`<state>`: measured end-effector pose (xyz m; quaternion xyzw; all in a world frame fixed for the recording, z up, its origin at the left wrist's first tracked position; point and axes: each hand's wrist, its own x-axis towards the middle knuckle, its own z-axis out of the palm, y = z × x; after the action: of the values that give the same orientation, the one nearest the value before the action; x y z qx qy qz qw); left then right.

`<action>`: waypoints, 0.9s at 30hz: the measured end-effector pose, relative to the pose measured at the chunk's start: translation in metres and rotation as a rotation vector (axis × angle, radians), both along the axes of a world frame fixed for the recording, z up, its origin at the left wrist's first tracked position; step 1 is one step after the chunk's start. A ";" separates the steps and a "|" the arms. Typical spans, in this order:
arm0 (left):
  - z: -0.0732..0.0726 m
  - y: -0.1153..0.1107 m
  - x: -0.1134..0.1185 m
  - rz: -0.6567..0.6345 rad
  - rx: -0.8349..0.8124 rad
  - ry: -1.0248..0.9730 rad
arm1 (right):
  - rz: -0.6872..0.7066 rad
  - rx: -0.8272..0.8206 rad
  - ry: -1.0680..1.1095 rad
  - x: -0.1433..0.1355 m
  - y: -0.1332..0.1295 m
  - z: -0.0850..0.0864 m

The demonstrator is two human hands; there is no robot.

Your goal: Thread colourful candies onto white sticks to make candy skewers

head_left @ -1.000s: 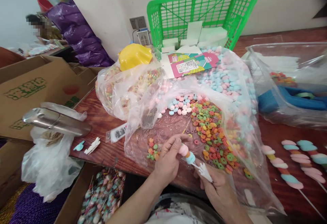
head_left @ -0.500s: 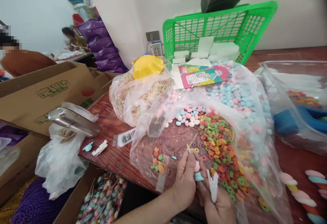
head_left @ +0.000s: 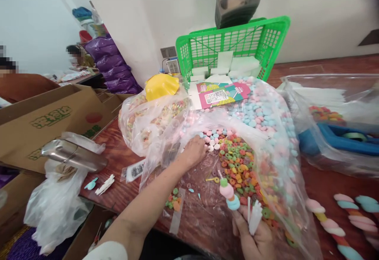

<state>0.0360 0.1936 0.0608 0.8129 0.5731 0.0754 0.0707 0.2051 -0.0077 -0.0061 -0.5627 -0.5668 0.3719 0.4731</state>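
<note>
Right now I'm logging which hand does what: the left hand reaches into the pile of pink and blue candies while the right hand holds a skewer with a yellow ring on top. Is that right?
Not quite. In the head view the ring topping the skewer is green, not yellow. The rest stands: the left hand reaches into the pink and blue candies, and the right hand holds the skewer.

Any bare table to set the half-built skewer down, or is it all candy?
Bare wood lies between the open candy bag and the finished skewers, and left by the barcode label. Mid-table is crowded; left hand is in the candy discs.
</note>
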 end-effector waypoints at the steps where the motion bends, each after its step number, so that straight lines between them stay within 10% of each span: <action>1: -0.003 0.000 0.000 -0.007 0.010 0.001 | 0.016 0.015 -0.013 0.001 -0.001 -0.001; 13: -0.028 -0.081 -0.035 -0.345 0.158 -0.249 | 0.064 0.200 -0.182 0.009 -0.008 -0.006; 22: -0.023 -0.079 -0.049 0.192 -0.042 -1.056 | 0.067 0.342 -0.242 0.009 -0.008 -0.002; 27: -0.011 -0.090 -0.046 0.177 -0.136 -1.076 | 0.053 0.350 -0.258 0.011 -0.010 -0.002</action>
<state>-0.0099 0.1033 0.0500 0.6019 0.5260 0.4490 0.3994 0.2156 -0.0176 -0.0086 -0.4997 -0.6933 0.2052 0.4771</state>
